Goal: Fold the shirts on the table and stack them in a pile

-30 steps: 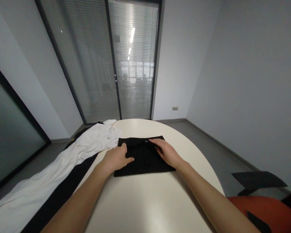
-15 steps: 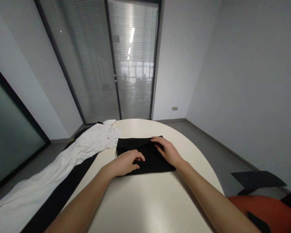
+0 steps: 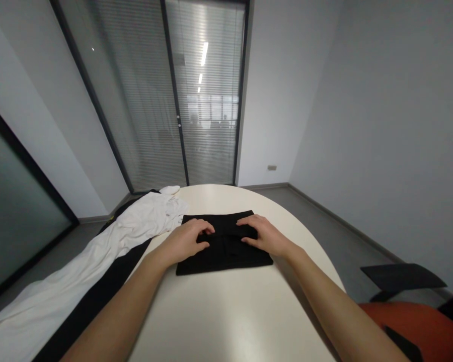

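A black folded cloth garment lies flat on the table, roughly rectangular, with a crease running across its middle. My left hand rests over its left part, fingers curved and the thumb held apart from them. Over the right part is my right hand, its fingers stretched toward the garment's middle and its thumb apart below. Nothing shows gripped in either hand. What kind of garment it is cannot be made out.
A white garment and black fabric lie along the left side of the round-edged pale table. An orange chair with a black armrest stands at the right. Glass panels with blinds are beyond.
My left hand has moved up and left over the garment. My right hand has shifted slightly right and down. The raised fold in the black cloth now lies flatter.
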`<state>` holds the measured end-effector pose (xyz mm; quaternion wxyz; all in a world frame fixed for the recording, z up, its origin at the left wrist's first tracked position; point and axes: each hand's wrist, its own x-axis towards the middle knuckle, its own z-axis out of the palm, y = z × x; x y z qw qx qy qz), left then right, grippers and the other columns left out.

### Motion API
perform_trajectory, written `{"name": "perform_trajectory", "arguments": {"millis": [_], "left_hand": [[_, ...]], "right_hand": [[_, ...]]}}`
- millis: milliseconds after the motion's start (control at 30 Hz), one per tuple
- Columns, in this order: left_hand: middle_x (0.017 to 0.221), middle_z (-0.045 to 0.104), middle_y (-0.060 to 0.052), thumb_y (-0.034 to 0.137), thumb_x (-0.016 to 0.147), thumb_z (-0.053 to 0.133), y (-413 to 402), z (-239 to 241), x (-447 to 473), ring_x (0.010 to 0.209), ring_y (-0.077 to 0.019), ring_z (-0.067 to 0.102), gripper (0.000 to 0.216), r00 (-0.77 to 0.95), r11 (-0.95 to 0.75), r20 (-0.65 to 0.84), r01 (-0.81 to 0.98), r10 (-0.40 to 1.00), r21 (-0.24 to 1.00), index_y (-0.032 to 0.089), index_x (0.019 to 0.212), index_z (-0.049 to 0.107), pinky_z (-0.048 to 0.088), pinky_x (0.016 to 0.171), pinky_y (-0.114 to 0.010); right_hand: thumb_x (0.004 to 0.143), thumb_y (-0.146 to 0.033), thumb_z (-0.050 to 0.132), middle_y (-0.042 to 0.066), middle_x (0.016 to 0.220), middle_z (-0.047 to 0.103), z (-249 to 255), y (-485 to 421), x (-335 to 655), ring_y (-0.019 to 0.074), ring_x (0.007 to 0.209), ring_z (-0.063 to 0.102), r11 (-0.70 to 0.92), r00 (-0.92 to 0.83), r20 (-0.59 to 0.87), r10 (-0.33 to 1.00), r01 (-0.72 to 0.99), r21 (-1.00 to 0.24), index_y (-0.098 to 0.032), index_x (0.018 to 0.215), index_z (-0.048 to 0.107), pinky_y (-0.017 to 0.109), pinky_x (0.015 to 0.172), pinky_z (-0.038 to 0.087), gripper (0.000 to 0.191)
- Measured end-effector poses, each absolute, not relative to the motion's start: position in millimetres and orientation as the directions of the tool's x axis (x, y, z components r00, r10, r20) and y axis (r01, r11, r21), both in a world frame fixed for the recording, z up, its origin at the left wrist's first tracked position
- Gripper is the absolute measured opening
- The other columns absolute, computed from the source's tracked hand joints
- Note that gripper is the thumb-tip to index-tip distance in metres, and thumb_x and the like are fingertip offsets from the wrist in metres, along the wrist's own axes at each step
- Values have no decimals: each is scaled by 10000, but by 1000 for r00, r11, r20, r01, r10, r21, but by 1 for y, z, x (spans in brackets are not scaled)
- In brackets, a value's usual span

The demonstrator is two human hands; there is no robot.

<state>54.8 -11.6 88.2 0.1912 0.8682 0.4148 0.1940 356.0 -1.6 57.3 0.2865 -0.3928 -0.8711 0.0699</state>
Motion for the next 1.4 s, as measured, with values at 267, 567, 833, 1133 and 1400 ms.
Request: {"name": "perform_trajectory", "arguments": {"millis": [267, 567, 833, 1133, 1400], "left_hand": [[1421, 539, -78, 46, 745, 576, 8, 70, 21, 1312, -269, 467, 537, 429, -463, 179, 845, 885, 266, 243, 1242, 625, 356, 1115, -412], [1119, 704, -100, 237, 940, 393, 11, 83, 29, 1060, -251, 636, 322, 211, -391, 421, 826, 882, 406, 187, 1134, 645, 459, 972, -362], [1032, 719, -55, 371, 907, 445, 9, 103, 22, 886, -200, 648, 333, 221, -447, 416, 673, 882, 589, 189, 1079, 664, 507, 804, -291], [878, 738, -7, 296, 719, 548, 1, 104, 8, 839, -208, 655, 257, 534, -393, -94, 720, 840, 572, 213, 887, 725, 475, 783, -290], [905, 743, -12, 372, 659, 698, -3, 100, 15, 840, -214, 656, 255, 552, -367, -228, 757, 802, 540, 234, 870, 738, 465, 748, -283]], "right_hand": [[776, -75, 654, 93, 1188, 683, 51, 4, 360, 263, 1108, 612, 615, -511, 388, 767, 759, -215, -230, 1222, 618, 430, 969, 453, 474], [960, -212, 459, 90, 1011, 701, 55, 0, 350, 246, 896, 644, 446, -280, 518, 808, 866, -228, -207, 1176, 542, 362, 796, 482, 231], [922, -239, 519, 88, 1070, 705, 68, -8, 357, 255, 950, 644, 535, -243, 688, 684, 809, -246, -237, 1139, 594, 412, 894, 481, 230], [682, -133, 597, 4, 889, 709, 79, -16, 360, 169, 764, 640, 655, -586, 293, 755, 677, -334, -239, 974, 693, 272, 714, 474, 325], [698, -242, 703, 5, 857, 652, 77, -20, 345, 163, 733, 580, 683, -643, 232, 730, 675, -278, -229, 922, 671, 264, 666, 432, 227]]}}
